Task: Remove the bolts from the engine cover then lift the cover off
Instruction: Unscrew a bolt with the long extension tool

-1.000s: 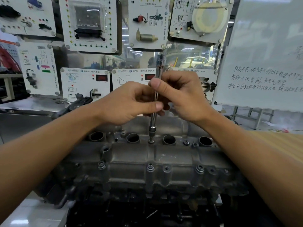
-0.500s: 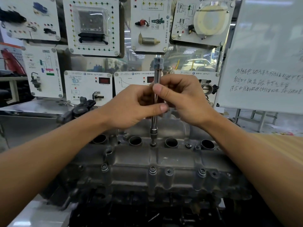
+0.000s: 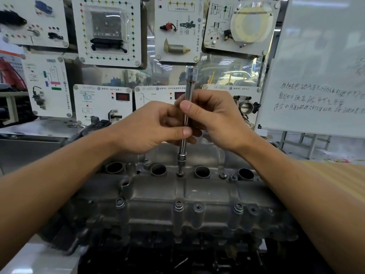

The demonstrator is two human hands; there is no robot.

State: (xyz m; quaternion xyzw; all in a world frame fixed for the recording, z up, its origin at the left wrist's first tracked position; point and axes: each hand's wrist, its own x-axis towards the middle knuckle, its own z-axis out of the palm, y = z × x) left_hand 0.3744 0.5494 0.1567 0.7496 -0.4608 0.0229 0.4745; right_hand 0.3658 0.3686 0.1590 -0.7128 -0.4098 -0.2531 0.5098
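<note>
The left hand (image 3: 150, 127) and right hand (image 3: 217, 119) both pinch the upright extension bar (image 3: 188, 91) in curled fingers. Below the fingers, its socket (image 3: 181, 156) sits on a bolt (image 3: 180, 173) atop the engine cover (image 3: 207, 192).

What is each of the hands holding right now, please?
The left hand is closed, pinching the extension bar low on its shaft.
The right hand is closed, gripping the same bar higher up.

1. The middle of the extension bar (image 3: 189, 89) is covered by the left hand (image 3: 154, 127) and right hand (image 3: 217, 119).
2. The bolt (image 3: 180, 173) is partly hidden under the socket (image 3: 182, 156) (head unseen).
3. The whiteboard (image 3: 320, 56) is cut off at the right edge.
</note>
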